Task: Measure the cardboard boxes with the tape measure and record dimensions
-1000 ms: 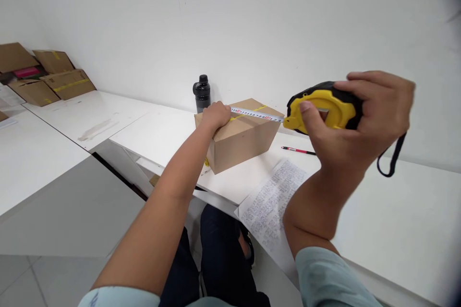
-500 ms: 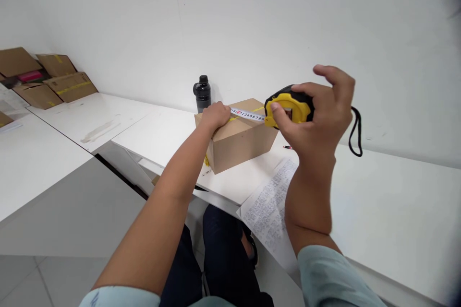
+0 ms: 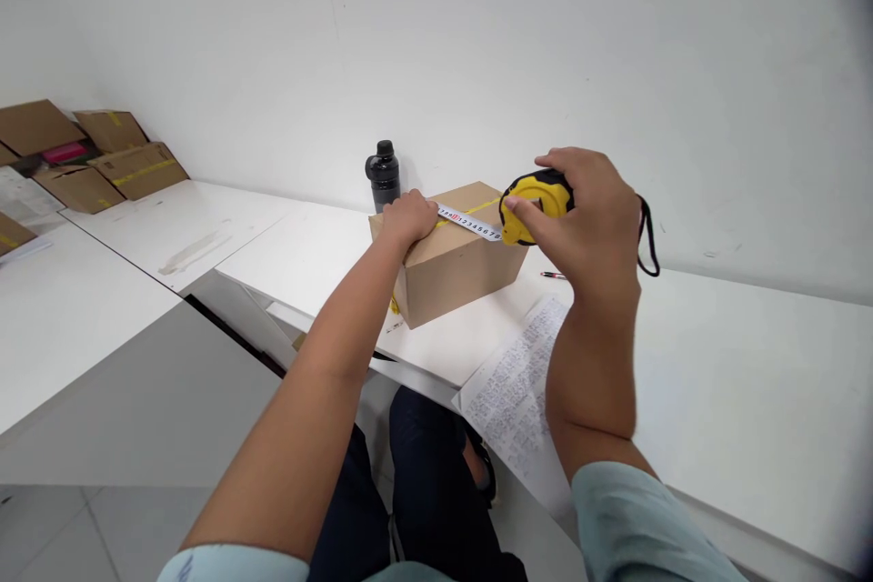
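Note:
A closed cardboard box (image 3: 454,282) with a strip of yellow tape on top sits on the white table. My left hand (image 3: 411,216) lies over its left top edge, fingers curled down on the white tape blade (image 3: 470,223), whose near end is hidden under the hand. From there the numbered blade slants across the box top to the yellow and black tape measure (image 3: 536,207). My right hand (image 3: 590,218) grips this case at the box's right end, thumb on its front and a black wrist strap (image 3: 649,241) hanging behind.
A black bottle (image 3: 384,177) stands behind the box against the wall. A pen (image 3: 552,275) and handwritten sheets (image 3: 515,386) lie to the right, the sheets overhanging the front edge. Several cardboard boxes (image 3: 140,171) are at the far left. A gap (image 3: 238,300) opens between table sections.
My right hand has moved slightly left and tipped the tape measure. Its raised fingers have closed in around the case, and the blade lies lower across the box. My left hand stays in place.

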### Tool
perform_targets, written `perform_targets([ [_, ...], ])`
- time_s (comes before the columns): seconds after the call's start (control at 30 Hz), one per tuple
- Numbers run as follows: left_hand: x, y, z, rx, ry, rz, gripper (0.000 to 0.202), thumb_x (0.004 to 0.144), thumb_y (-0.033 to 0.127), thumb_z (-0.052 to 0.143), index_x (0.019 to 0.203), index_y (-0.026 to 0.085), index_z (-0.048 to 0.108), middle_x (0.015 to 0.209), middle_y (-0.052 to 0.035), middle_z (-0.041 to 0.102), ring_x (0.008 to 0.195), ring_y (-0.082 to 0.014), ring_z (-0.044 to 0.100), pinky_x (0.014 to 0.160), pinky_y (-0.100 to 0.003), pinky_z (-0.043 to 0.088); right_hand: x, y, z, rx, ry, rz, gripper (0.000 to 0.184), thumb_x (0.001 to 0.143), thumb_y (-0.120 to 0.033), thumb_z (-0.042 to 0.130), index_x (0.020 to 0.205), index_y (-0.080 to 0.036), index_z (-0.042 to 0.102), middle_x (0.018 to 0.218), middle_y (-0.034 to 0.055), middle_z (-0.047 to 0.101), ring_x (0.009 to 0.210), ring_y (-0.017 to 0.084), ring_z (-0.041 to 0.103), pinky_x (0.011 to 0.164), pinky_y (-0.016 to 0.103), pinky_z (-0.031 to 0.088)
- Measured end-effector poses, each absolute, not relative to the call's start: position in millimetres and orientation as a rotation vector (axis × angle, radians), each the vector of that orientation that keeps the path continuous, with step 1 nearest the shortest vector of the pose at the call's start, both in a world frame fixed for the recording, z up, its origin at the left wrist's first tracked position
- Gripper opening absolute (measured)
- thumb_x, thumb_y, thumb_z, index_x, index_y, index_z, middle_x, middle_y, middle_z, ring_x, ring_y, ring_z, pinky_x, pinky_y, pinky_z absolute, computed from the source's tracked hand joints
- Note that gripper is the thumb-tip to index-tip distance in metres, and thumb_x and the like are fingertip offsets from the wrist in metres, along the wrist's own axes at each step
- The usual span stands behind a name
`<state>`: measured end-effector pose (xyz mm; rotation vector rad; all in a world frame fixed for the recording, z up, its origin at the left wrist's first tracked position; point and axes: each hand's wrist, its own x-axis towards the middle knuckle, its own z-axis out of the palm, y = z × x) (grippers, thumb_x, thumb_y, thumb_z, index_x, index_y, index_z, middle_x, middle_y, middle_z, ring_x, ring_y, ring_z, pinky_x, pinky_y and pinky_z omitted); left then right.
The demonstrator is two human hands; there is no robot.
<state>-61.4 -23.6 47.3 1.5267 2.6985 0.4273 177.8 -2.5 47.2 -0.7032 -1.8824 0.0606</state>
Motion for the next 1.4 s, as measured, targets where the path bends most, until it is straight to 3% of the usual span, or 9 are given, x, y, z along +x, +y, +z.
perform_targets([
  [0.23,-66.9,-23.5,45.6,1.548,2.688,0.421,0.049,0.109,0.039,0.034,0.137,0.012,0.065,0.145,-0.0234,0.069,0.129,-0.0372,0.068,0.108,-0.048,0.048,163.4,-3.1,44.0,-0.604,-1.793,0.022,0.034,0.089,-0.041,0.067,0.120,-0.026,0.070,0.136,0.0139,0.066,0.124,0.033,0.067,0.098,0.053,0.061],
  [0.4,-65.4,-24.7,47.0,1.516,2.687,0.448,0.052,0.110,0.037,0.030,0.137,0.011,0.067,0.145,-0.0238,0.069,0.131,-0.0373,0.067,0.108,-0.048,0.047,144.0,6.1,36.4,-0.521,-1.683,-0.013,0.031,0.093,-0.044,0.065,0.118,-0.026,0.068,0.129,0.0121,0.068,0.122,0.031,0.066,0.104,0.052,0.058],
  [0.57,-62.6,-27.0,48.7,1.531,2.674,0.465,0.051,0.108,0.039,0.035,0.135,0.010,0.067,0.144,-0.0242,0.070,0.128,-0.0377,0.068,0.107,-0.048,0.048,139.9,1.0,35.6,-0.569,-1.758,0.037,0.028,0.091,-0.044,0.066,0.113,-0.026,0.066,0.128,0.0111,0.069,0.120,0.030,0.066,0.098,0.048,0.059],
  [0.77,-65.2,-23.2,46.6,1.531,2.659,0.469,0.050,0.108,0.039,0.035,0.134,0.010,0.067,0.142,-0.0245,0.070,0.127,-0.0372,0.068,0.105,-0.047,0.049,161.8,-10.8,41.4,-0.712,-1.853,0.272,0.039,0.088,-0.041,0.068,0.124,-0.026,0.067,0.123,0.0087,0.072,0.109,0.028,0.069,0.093,0.047,0.059],
  [0.87,-65.9,-22.0,45.0,1.536,2.660,0.473,0.049,0.109,0.038,0.035,0.136,0.010,0.066,0.142,-0.0243,0.070,0.127,-0.0365,0.068,0.105,-0.046,0.048,169.9,-15.5,44.8,-0.677,-1.919,0.360,0.035,0.090,-0.040,0.066,0.122,-0.026,0.073,0.127,0.0080,0.074,0.112,0.028,0.071,0.097,0.047,0.059],
  [1.07,-64.4,-22.6,43.9,1.546,2.676,0.460,0.047,0.108,0.035,0.036,0.135,0.010,0.066,0.140,-0.0240,0.071,0.126,-0.0365,0.068,0.105,-0.047,0.048,172.9,-23.5,50.0,-0.656,-2.076,0.339,0.032,0.092,-0.039,0.064,0.117,-0.029,0.080,0.132,0.0024,0.077,0.124,0.030,0.071,0.101,0.046,0.058],
  [1.4,-66.7,-23.4,44.8,1.556,2.669,0.454,0.047,0.109,0.037,0.036,0.135,0.012,0.066,0.139,-0.0214,0.072,0.124,-0.0340,0.069,0.103,-0.043,0.049,185.0,-16.4,49.8,-0.764,-2.166,0.325,0.040,0.091,-0.046,0.064,0.123,-0.029,0.080,0.128,0.0026,0.078,0.111,0.029,0.074,0.091,0.042,0.058],
])
